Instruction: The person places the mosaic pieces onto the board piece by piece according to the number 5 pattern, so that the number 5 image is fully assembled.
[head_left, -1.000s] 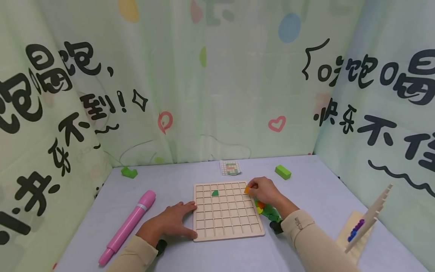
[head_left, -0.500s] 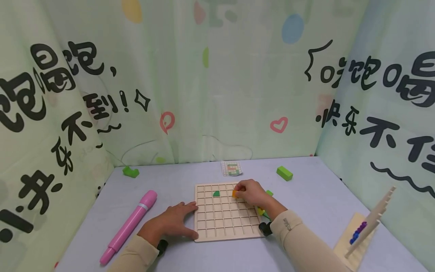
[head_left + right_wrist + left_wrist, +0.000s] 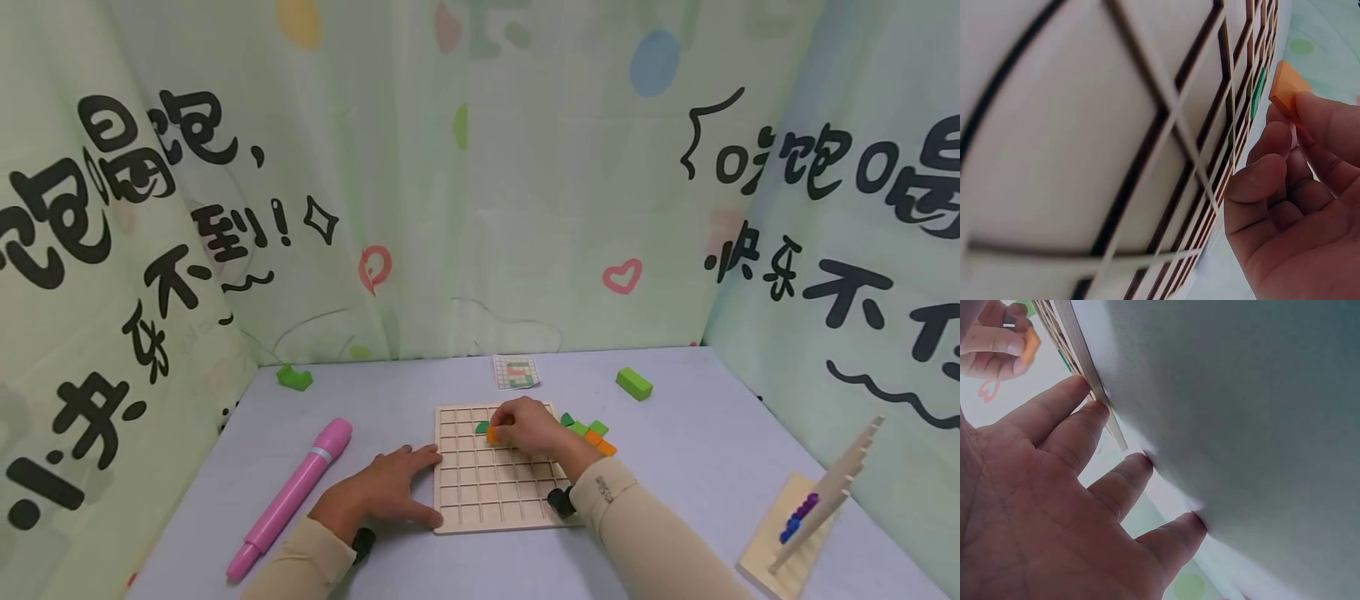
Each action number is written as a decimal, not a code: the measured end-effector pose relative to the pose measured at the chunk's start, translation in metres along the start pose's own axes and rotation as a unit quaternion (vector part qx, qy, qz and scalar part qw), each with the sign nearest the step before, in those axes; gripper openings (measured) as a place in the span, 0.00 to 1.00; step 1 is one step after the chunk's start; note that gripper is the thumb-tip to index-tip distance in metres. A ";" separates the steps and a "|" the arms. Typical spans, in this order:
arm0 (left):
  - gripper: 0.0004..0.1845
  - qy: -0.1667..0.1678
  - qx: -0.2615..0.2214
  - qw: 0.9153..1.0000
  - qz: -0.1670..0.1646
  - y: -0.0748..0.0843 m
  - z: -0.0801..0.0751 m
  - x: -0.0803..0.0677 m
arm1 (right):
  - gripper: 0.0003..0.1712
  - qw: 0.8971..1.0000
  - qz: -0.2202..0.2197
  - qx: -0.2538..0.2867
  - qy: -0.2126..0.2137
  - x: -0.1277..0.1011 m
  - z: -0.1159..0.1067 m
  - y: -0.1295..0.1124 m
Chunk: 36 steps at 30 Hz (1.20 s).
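Observation:
A wooden grid board (image 3: 491,492) lies flat on the pale blue table. My right hand (image 3: 525,425) hovers over the board's far rows and pinches a small orange tile (image 3: 492,434) (image 3: 1286,87) between thumb and fingers. Just left of that tile, a green quarter-round tile (image 3: 481,427) sits in a cell. My left hand (image 3: 386,492) lies flat with spread fingers (image 3: 1088,422) against the board's left edge (image 3: 1088,378). Several loose green and orange tiles (image 3: 588,433) lie beside the board's right edge.
A pink marker (image 3: 292,496) lies left of the board. A pattern card (image 3: 516,372) sits at the back, with a green block (image 3: 633,383) to its right and another green piece (image 3: 294,377) at the back left. A wooden rack with blue beads (image 3: 806,508) stands at the right front.
My right hand has carried the orange tile leftward from the board's far right corner to beside the green tile. The loose tiles it covered now show. My left hand stays put.

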State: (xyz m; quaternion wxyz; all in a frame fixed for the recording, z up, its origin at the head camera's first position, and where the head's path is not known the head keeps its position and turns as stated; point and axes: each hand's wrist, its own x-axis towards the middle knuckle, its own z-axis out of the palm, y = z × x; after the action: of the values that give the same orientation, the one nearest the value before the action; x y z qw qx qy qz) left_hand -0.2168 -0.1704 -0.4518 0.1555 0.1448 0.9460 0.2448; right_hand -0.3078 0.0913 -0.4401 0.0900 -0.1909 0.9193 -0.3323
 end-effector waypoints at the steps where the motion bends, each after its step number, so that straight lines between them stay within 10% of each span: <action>1: 0.51 0.000 0.001 1.000 0.001 0.000 0.000 0.000 | 0.03 1.000 0.002 -0.001 -0.005 0.001 0.001 -0.001; 36: 0.50 0.000 0.007 1.000 0.012 0.000 -0.001 0.001 | 0.03 0.996 -0.018 -0.085 -0.011 0.012 0.018 -0.014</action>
State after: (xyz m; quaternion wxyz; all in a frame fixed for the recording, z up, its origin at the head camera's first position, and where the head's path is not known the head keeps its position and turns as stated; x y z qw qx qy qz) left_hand -0.2182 -0.1707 -0.4508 0.1517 0.1572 0.9460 0.2397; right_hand -0.3091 0.0661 -0.4453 0.0772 -0.2176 0.9397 -0.2523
